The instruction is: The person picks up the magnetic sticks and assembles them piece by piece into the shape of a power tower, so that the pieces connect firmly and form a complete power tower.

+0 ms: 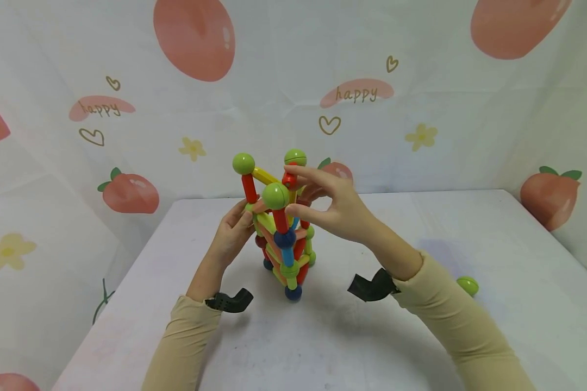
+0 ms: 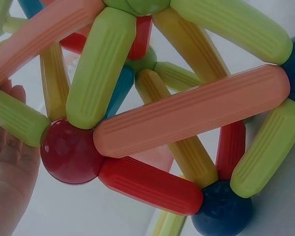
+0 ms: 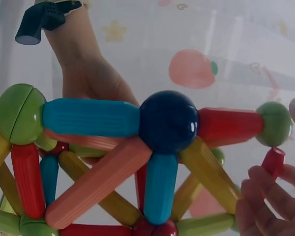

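Note:
A tower of magnetic rods and balls (image 1: 285, 239) stands upright on the table, its rods green, red, yellow, blue and salmon. At its left side, my left hand (image 1: 231, 233) holds the frame near an upper corner; in the left wrist view, the fingers (image 2: 12, 142) show behind a green rod. My right hand (image 1: 339, 209) is at the top, pinching a short red rod (image 3: 274, 162). One end of that rod meets or nearly meets a green ball (image 3: 274, 124) on top of an upright red rod (image 3: 230, 125). Two more green balls cap the other uprights.
A loose green ball (image 1: 467, 285) lies on the white table (image 1: 396, 336), right of the right forearm. Behind the table hangs a white cloth (image 1: 274, 108) printed with peaches and flowers. Black wrist cameras (image 1: 374, 286) are strapped to both arms.

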Tool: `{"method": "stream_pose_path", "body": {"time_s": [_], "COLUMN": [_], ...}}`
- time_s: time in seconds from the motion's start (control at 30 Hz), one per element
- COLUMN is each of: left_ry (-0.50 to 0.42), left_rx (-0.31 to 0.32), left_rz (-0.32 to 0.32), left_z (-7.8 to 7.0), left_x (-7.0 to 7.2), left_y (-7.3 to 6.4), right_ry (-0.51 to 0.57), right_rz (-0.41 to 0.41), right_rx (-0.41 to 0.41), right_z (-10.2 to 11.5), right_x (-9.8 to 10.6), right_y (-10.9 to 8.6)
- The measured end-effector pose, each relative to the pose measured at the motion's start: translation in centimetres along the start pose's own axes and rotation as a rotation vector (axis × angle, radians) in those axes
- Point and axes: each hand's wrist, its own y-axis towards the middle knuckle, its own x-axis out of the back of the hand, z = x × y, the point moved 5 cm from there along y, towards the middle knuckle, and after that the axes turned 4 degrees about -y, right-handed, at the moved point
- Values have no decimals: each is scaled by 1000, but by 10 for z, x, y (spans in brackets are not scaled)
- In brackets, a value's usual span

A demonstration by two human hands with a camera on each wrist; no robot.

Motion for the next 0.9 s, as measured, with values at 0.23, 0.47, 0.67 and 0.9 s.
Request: {"method": "stream_pose_path", "body": {"time_s": [0.23,0.47,0.67,0.9], "left_ry": [-2,-1,-6,-4], "left_rx": [2,1,-7,-26], "left_rz": [-12,-8,1,10], "left_z": [1,0,0,1], "left_x": [1,0,-2,-1], "left_y": [0,0,0,0], "right_ry": [-104,-77,105,-39], "right_rz": [-51,-56,-81,101], "right_rx": [6,13,-171,-580], "right_z": [8,7,-34,-141], "right_x": [-7,-7,13,17], "right_y": [3,2,-5,-31]}}
